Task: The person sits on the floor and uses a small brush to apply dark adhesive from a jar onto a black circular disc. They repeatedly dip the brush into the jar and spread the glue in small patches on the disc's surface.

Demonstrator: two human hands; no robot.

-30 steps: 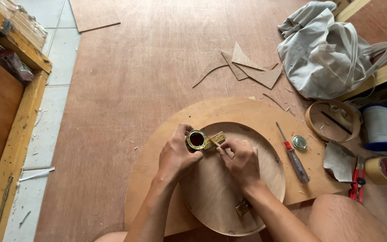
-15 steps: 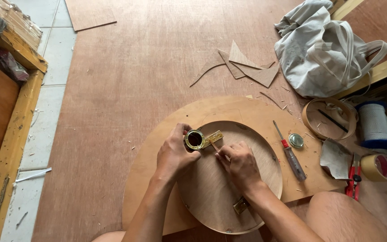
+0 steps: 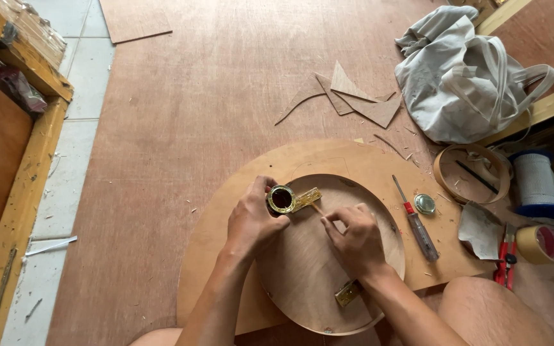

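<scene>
The left hand (image 3: 251,218) grips a small open tin (image 3: 281,198) with a brass-coloured rim and dark contents, thumb and fingers closed around its side, and holds it at the far left edge of the round plywood disc (image 3: 302,269). The right hand (image 3: 354,240) pinches a thin stick (image 3: 318,208) between closed fingertips, its tip pointing at a brass hinge (image 3: 306,198) that lies just right of the tin on the disc's far rim.

As far as can be judged, the work is partway through: a second brass hinge (image 3: 347,293) already sits at the disc's near right edge, while the far hinge is the one being dabbed at or glued; whether either is screwed down cannot be told. The disc rests inside a larger rounded plywood panel (image 3: 226,224) on the reddish board floor.

The tin is small, round and shiny, and its lid (image 3: 425,204) lies to the right beside a red-handled screwdriver (image 3: 415,221). Farther right are a roll of tape (image 3: 546,243), red pliers (image 3: 503,256), a blue-based spool of white cord (image 3: 536,182) and a grey cloth bag (image 3: 469,77); plywood offcuts (image 3: 354,96) lie beyond the panel.
</scene>
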